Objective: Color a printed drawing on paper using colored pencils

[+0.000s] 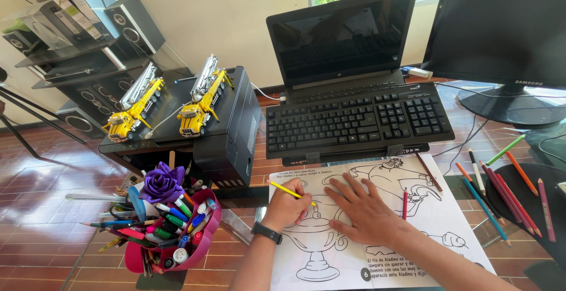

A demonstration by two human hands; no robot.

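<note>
Gripping a yellow pencil (pixel 287 190), the left hand (pixel 287 207) sets its tip on the colouring page (pixel 377 232), which lies on the desk before the keyboard (pixel 354 123). Right hand (pixel 364 208) lies flat and open-fingered on the page, holding nothing. Loose pencils (pixel 501 194) lie to the right; a pink pen pot (pixel 171 232) stands left.

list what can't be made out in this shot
Head view:
- Part of the colouring page drawing is hidden under the right hand and left hand.
- The tip of the yellow pencil sits behind the left fingers.
- The page's bottom edge is cut off by the frame.
- The monitor is cut off at the top and right.
- The laptop screen is dark, showing only reflections.
</note>
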